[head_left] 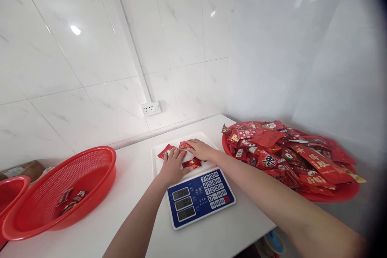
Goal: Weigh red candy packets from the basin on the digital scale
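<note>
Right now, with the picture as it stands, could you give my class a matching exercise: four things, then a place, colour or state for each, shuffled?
Things
1. Socket
2. Left hand
3. Scale
4. Far-right basket

Places, colours, states
A. blue front panel
B. heaped with red packets
C. on the tiled wall
D. touching a packet on the tray

Pairs: 1-C, 2-D, 3-A, 4-B

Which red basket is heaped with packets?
The right basket, beside the scale: its packets pile above the rim. The large left basket holds only a few; the cut-off basket at the left edge shows none.
</note>
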{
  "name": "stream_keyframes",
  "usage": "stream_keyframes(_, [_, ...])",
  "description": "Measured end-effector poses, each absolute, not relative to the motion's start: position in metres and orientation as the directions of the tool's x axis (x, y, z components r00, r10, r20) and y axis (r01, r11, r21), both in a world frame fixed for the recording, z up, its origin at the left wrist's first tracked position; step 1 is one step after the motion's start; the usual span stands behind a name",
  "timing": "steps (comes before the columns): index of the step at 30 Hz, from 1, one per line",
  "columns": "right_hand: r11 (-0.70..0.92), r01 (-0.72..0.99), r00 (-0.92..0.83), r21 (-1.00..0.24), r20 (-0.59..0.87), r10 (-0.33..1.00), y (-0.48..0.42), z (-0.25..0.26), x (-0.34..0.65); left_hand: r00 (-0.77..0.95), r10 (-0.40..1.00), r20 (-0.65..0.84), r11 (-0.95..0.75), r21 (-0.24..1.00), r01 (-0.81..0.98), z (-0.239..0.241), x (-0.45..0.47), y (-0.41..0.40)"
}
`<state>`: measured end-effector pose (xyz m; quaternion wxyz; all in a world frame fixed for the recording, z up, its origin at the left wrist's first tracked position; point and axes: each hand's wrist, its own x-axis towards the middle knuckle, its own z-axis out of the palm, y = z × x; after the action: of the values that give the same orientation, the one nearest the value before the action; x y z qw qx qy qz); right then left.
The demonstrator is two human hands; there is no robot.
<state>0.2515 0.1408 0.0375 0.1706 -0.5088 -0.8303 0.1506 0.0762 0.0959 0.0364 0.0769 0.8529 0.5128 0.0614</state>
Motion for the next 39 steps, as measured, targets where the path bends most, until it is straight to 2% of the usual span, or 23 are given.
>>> stream_keyframes(3, [0.468, 0.773, -0.463, -0.427, 0.123, 0.878, 0.132, 0.043, 0.254, 0.471, 0.881, 0.031, -0.466, 0.223, 0.856, 0.035, 0.072, 0.100])
stream_keyframes(8, [0.313, 0.881, -0.329, -0.354, 0.016, 0.944, 0.100, 0.066, 0.284, 0.414, 0.909, 0.049, -0.413, 0.230, 0.881, 0.038, 0.068, 0.109])
stream_keyframes(14, [0.243, 0.934, -0.284, -0.262, -0.129, 0.950, 0.082, 0.075, 0.301, 0.426, 0.902, -0.064, -0.406, 0.207, 0.890, 0.041, 0.075, 0.121])
stream_keyframes(21, [0.308, 0.875, -0.291, -0.375, 0.102, 0.951, 0.099, 0.050, 0.270, 0.471, 0.880, -0.063, -0.444, 0.244, 0.862, 0.041, 0.072, 0.120])
stream_keyframes(25, [0.367, 0.809, -0.299, -0.460, 0.216, 0.929, 0.102, 0.042, 0.266, 0.457, 0.889, 0.033, -0.444, 0.306, 0.842, 0.043, 0.058, 0.118])
stream_keyframes(31, [0.386, 0.800, -0.288, -0.458, 0.272, 0.918, 0.083, 0.042, 0.281, 0.290, 0.956, 0.055, -0.292, 0.314, 0.903, 0.044, 0.034, 0.121])
stream_keyframes(39, [0.435, 0.769, -0.238, -0.468, 0.422, 0.875, 0.040, 0.031, 0.294, 0.353, 0.935, 0.041, -0.346, 0.337, 0.876, 0.045, 0.042, 0.115])
